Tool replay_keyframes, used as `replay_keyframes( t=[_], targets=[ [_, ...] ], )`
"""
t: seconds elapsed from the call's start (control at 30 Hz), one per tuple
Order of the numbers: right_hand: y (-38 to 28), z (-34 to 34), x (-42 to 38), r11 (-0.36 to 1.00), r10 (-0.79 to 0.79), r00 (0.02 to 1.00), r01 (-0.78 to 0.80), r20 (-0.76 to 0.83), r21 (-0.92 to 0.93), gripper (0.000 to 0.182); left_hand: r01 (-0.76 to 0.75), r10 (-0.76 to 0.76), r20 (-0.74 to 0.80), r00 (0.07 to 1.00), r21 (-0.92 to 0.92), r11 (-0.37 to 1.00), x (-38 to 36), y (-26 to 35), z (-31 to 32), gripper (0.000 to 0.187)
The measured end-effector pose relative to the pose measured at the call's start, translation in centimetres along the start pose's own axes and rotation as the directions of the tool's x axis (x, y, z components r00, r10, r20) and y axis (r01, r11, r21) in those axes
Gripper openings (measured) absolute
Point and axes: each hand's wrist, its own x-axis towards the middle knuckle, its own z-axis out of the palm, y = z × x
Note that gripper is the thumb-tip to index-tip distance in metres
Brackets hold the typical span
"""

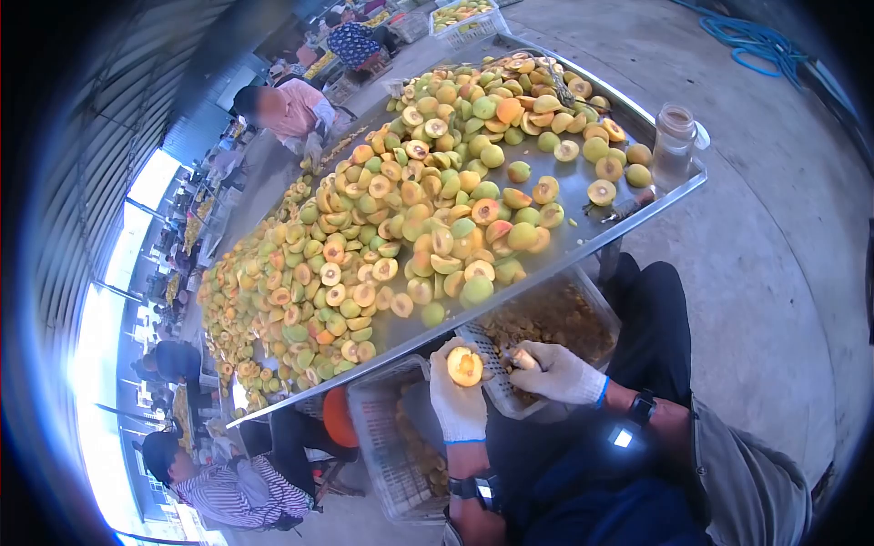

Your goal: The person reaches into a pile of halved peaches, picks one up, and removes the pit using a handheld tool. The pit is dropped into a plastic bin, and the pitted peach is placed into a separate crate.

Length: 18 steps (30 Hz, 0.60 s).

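My left hand (458, 391), in a whitish work glove, holds a halved yellow fruit (464, 366) with its cut face and hollow centre turned up. Just right of it, my right hand (557, 372), gloved too, is closed round a small tool whose pale end (523, 360) shows at the fingers. Both hands are over a white plastic crate (510, 397) with brownish scraps (583, 323) inside. Beyond them a metal table (401, 338) carries a big heap of halved green and orange fruit (364, 246).
A clear jar (675, 146) stands at the table's right corner. Another crate (378, 455) is below, left of my left hand. A person in stripes (246, 491) sits at lower left; one in pink (296, 109) is across the table. A blue hose (751, 41) lies on the floor.
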Motion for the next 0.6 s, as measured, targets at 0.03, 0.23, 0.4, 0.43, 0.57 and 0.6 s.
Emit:
replay_keyframes(
  t=[0.03, 0.23, 0.4, 0.43, 0.57, 0.6],
  targets=[
    [-0.7, 0.6, 0.1, 1.0, 0.004, 1.0, -0.004, -0.003, 0.0, 0.029, 0.023, -0.023, 0.017, 1.0, 0.005, 1.0, -0.3, 0.1, 0.5, 0.042],
    [-0.9, 1.8, 1.4, 0.936, -0.218, 0.968, 0.172, -0.123, -0.307, 0.03, 0.021, -0.028, 0.105, 0.994, 0.068, 0.998, -1.0, -2.0, 1.9, 0.025],
    [0.1, 0.8, 1.3, 0.891, -0.147, 0.987, 0.105, -0.061, -0.442, 0.025, 0.234, -0.233, -0.029, 0.972, 0.042, 0.971, -1.2, -2.5, 2.6, 0.019],
    [0.3, 0.7, 1.1, 0.92, -0.128, 0.987, 0.081, -0.099, -0.384, 0.024, 0.232, -0.231, -0.027, 0.972, 0.041, 0.972, -1.4, -2.5, 2.5, 0.019],
    [0.5, -0.8, 1.3, 0.959, -0.155, 0.938, 0.067, -0.31, -0.277, 0.019, 0.06, -0.103, 0.137, 0.985, 0.288, 0.956, -1.6, -1.0, 0.6, 0.02],
    [0.8, -1.5, 1.5, 0.941, -0.203, 0.921, 0.09, -0.332, -0.327, 0.019, 0.096, -0.107, 0.051, 0.993, 0.184, 0.978, -1.3, 0.1, -0.2, 0.021]
  ],
)
